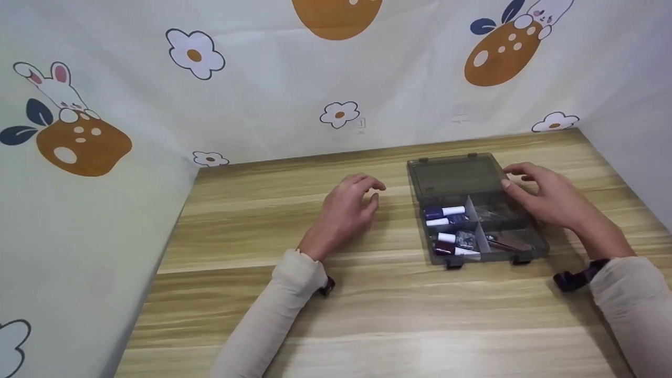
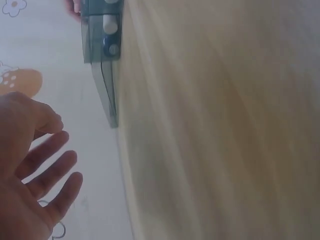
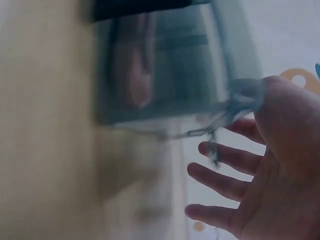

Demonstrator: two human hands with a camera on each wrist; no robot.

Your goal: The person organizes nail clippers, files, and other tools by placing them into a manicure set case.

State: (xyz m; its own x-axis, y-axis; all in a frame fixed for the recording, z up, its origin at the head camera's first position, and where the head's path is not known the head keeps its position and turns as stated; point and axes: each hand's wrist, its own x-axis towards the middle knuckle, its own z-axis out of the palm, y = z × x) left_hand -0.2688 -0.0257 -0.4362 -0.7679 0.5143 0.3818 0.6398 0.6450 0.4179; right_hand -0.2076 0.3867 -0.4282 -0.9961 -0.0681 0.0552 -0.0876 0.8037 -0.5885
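A grey see-through compartment box (image 1: pixel 491 257) lies on the table with its lid (image 1: pixel 455 177) folded back. Its left compartments hold several nail polish bottles (image 1: pixel 444 245) with white caps, dark blue, dark red and glittery. A slim brownish tool (image 1: pixel 508 243) lies in the front right compartment, and small clear pieces sit behind it. My right hand (image 1: pixel 556 197) is at the right side of the box, thumb right at the edge by the hinge, its other fingers (image 3: pixel 225 157) extended. Left of the box, my left hand (image 1: pixel 344 207) hovers over the table with relaxed, slightly bent fingers, holding nothing.
The wooden table (image 1: pixel 236 226) meets a cloth backdrop (image 1: pixel 273 94) printed with flowers and oranges behind it, and cloth walls rise at both sides. Two latches (image 1: pixel 454 264) stick out from the box's front edge. Dark bands circle both wrists.
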